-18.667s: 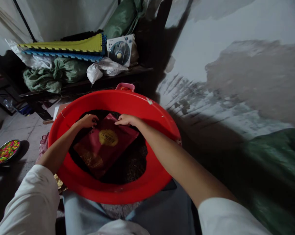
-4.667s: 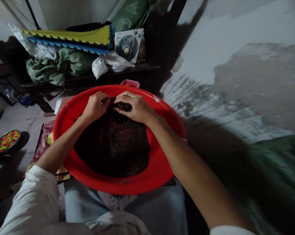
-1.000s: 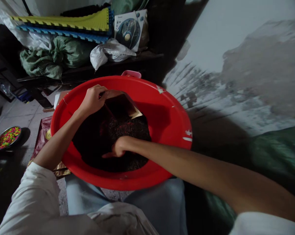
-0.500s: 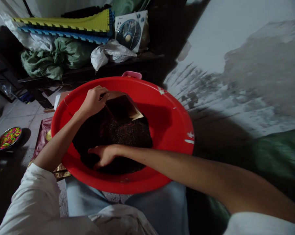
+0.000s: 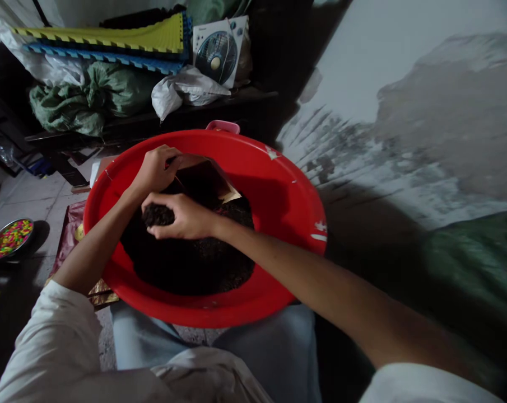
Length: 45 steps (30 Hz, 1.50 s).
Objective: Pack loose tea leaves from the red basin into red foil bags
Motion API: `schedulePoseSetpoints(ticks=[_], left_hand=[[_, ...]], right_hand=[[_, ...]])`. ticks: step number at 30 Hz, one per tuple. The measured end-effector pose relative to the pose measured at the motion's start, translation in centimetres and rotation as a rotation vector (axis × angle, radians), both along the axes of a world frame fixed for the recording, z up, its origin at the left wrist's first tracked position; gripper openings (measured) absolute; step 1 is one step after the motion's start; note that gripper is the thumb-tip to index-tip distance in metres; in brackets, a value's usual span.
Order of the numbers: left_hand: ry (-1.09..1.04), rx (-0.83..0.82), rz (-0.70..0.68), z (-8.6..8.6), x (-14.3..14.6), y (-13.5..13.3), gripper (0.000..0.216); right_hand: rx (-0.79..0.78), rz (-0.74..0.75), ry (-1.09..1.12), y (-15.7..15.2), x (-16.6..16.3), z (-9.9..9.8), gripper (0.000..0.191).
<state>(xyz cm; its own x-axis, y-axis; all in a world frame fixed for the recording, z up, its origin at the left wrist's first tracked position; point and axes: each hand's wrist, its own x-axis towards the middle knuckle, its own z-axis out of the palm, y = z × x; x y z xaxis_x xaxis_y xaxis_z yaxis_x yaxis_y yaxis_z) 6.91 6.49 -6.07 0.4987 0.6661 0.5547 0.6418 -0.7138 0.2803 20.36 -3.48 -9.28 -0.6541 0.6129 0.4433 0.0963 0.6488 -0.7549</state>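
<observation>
A wide red plastic basin [image 5: 284,173] rests over my knees, with a heap of dark, crumbly loose material [image 5: 211,266] in it. My left hand [image 5: 157,168] is closed on the upper left edge of an open bag [image 5: 222,176], which lies tilted on the heap with its mouth toward me. Its inside is dark, and a pale strip shows at its right corner. Raised above the heap, my right hand [image 5: 190,217] has its fingers curled round a handful of the dark material [image 5: 158,215], just below my left hand.
On the floor at left stands a metal bowl [image 5: 13,238] of brightly coloured small pieces. A maroon packet [image 5: 70,226] lies beside the basin. Behind are a dark shelf with sacks [image 5: 122,89], foam mats [image 5: 110,39] and a box fan [image 5: 217,53]. A stained wall rises at right.
My right hand has come up out of the heap with a handful of dark material and moved toward my left hand. My left hand keeps its hold on the bag.
</observation>
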Motion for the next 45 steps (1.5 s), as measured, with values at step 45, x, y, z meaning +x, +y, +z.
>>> schedulePoseSetpoints(ticks=[45], left_hand=[[-0.010, -0.010, -0.012, -0.6, 0.0, 0.1, 0.022]], right_hand=[[0.138, 0.174, -0.779, -2.6, -3.6, -4.7, 0.072]])
